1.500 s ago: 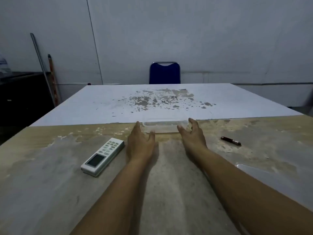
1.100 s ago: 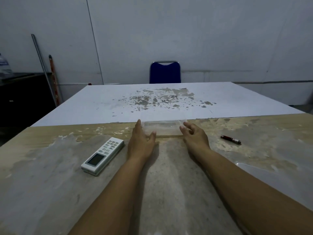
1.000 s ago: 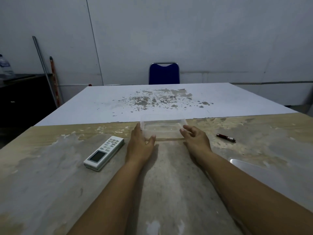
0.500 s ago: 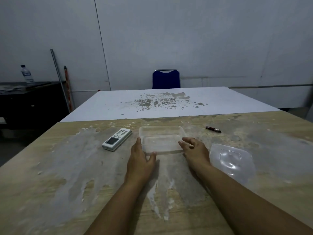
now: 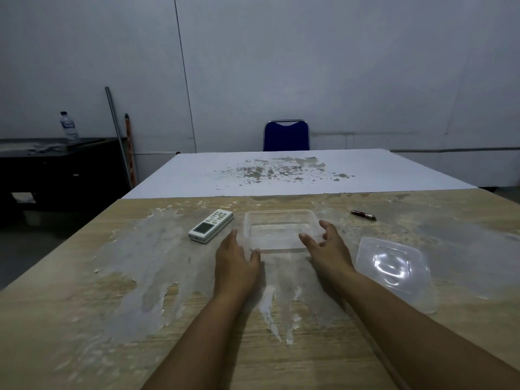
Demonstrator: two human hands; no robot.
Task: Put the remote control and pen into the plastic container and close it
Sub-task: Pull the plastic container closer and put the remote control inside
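Note:
A clear plastic container (image 5: 278,211) stands open and empty on the wooden table, straight ahead of me. My left hand (image 5: 235,260) lies flat at its near left corner, thumb against the near edge. At the near right corner my right hand (image 5: 327,249) hovers with fingers spread and curled, holding nothing. The white remote control (image 5: 211,226) lies face up just left of the container. A dark pen (image 5: 363,215) lies to the far right of it. The clear lid (image 5: 392,263) rests flat on the table to the right of my right hand.
The worn wooden table (image 5: 112,291) meets a white table (image 5: 281,170) behind it. A blue chair (image 5: 286,135) stands at the far side. A dark cabinet (image 5: 62,170) with a water bottle (image 5: 68,127) and two leaning poles (image 5: 118,136) is at the left.
Both hands have drawn the container toward me across the table. My right hand's fingers have come off its rim and spread. The lid has come fully into view.

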